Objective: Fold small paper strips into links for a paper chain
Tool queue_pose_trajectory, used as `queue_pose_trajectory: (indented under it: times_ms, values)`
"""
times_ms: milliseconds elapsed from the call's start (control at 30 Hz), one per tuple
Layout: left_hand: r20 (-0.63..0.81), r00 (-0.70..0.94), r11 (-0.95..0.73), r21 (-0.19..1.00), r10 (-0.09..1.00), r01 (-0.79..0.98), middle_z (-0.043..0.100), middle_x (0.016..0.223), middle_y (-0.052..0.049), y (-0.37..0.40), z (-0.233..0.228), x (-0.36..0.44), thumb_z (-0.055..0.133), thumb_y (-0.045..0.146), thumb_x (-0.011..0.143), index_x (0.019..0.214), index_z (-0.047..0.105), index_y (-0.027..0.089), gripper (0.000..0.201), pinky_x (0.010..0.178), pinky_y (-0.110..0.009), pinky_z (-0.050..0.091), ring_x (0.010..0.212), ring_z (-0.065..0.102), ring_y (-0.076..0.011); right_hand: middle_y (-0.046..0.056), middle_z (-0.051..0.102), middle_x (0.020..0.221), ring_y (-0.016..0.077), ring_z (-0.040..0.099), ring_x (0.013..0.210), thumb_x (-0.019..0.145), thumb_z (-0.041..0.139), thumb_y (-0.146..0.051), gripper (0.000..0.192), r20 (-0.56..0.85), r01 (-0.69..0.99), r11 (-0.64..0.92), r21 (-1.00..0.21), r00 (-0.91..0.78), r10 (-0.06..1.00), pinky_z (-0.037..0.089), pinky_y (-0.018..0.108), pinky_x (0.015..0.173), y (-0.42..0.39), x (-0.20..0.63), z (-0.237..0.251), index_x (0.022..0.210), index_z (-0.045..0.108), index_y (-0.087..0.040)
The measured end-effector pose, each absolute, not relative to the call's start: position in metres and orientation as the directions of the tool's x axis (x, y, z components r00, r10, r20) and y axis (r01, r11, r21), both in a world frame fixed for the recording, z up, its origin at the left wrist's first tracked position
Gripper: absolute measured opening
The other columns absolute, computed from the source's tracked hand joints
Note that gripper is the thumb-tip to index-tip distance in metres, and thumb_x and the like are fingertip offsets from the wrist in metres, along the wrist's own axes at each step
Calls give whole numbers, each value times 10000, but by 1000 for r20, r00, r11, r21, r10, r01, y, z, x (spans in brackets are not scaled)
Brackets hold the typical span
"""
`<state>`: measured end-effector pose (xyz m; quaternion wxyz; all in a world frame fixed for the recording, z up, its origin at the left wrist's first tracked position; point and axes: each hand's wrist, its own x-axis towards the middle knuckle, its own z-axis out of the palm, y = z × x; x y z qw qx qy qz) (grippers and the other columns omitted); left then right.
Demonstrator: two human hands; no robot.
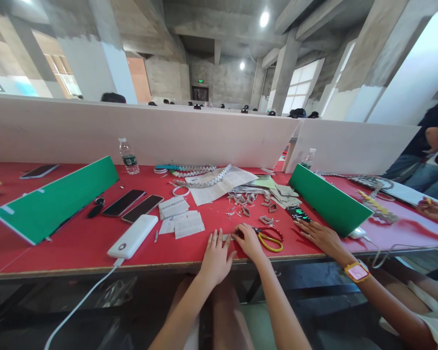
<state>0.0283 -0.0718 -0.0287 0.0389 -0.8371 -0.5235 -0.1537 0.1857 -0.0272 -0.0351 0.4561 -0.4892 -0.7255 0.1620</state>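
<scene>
Scissors (268, 237) with red and yellow handles lie on the red surface (76, 243), at three o'clock of the right hand (248, 240), whose fingers pinch a paper scrap (229, 236). Left hand (215, 255) rests flat, spread. Scrap looks light and floppy; best pinched at its edge.

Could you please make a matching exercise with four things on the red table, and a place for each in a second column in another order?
Things:
1. scissors
2. water bottle
3. power bank
4. lit phone

Places:
A. near the white partition at the back
B. just beyond a neighbour's hand with a wristwatch
C. left of the left hand, a white cable running from it
D. beside the right hand

Pairs: 1-D, 2-A, 3-C, 4-B
</scene>
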Motion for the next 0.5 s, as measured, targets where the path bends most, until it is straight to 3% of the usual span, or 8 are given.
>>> queue_pose_trajectory:
  times_ms: [200,500]
  values:
    - [295,409,-456,112,863,883,337,1408,-158,-70,-29,26,343,483,868,1321,410,194,542,1025,-499,290,1306,261,-332,39,584,763,212,540,774,731,492,-102,170,410,614,425,-665,-176,895,396,353,713,-34,183,-20,688,552,-254]
    - [272,430,-476,130,861,870,369,1390,-154,-64,-26,25,321,432,891,1300,439,193,489,1022,-471,310,1298,289,-311,13,555,756,174,500,771,666,504,-79,129,395,670,401,-625,-172,902,368,282,722,-37,179,-11,685,543,-201]
